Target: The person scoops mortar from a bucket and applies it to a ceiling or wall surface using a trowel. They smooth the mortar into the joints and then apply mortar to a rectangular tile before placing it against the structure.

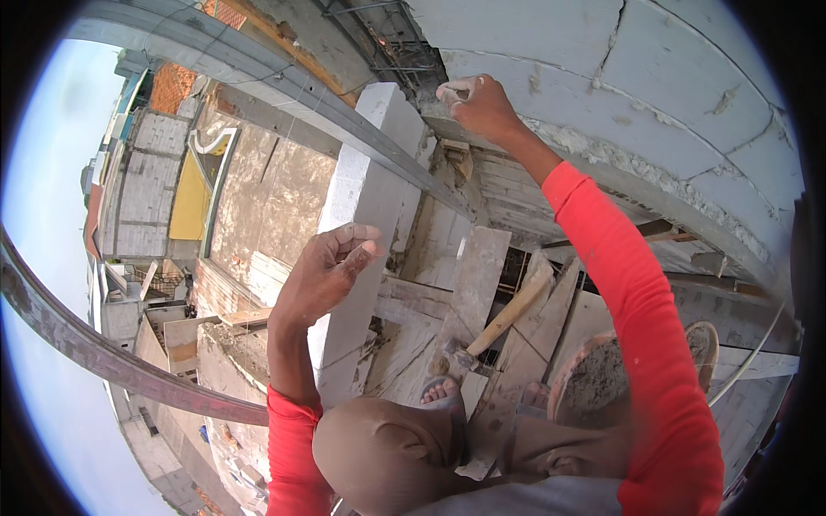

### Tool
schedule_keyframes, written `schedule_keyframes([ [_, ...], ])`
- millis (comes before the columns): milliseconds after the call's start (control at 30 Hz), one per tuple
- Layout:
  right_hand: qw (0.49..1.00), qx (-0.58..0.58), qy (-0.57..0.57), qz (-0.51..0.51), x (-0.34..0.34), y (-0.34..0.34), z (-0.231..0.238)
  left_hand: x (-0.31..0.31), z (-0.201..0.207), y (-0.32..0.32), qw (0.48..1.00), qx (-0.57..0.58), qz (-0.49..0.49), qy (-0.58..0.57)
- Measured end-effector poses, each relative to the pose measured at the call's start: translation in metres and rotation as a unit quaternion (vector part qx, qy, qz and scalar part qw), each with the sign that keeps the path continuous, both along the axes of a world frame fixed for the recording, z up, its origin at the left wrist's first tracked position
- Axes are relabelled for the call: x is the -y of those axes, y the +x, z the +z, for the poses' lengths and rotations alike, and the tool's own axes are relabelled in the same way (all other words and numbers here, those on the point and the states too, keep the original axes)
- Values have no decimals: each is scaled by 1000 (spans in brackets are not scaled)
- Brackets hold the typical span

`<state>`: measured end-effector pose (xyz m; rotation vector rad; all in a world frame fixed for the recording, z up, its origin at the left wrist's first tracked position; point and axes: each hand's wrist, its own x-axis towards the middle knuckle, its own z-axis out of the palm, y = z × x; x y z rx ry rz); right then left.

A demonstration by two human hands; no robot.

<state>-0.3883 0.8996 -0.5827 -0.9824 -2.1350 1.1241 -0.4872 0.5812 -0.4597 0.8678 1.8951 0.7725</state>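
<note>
My left hand [329,273] is raised over the top of a narrow white block wall [351,185]. Its fingers are curled toward the thumb in a pinch; whatever may be in them is too small to make out. Farther off, my right hand [478,105] is closed beside the near edge of a pale grey block wall [680,112], close to exposed steel bars [391,52]. No object shows clearly in that hand. A hammer with a wooden handle [514,311] lies on the planks below, its head toward my feet.
A tub of grey mortar [594,383] stands by my right foot, partly hidden by my arm. I stand on wooden planks [477,275] with gaps between them. A metal beam [318,103] crosses above the white wall, and a curved-looking rail [112,344] runs at left, beyond which the ground drops away.
</note>
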Motion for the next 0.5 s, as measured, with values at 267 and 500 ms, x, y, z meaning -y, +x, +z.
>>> schedule_keyframes([
  [267, 982, -155, -94, -53, -8, -72, -21, -148, -54, 29, 876, -307, 63, 366],
  [500, 974, -176, -138, -39, -5, -45, -27, -273, -24, -46, 875, -391, 159, 236],
])
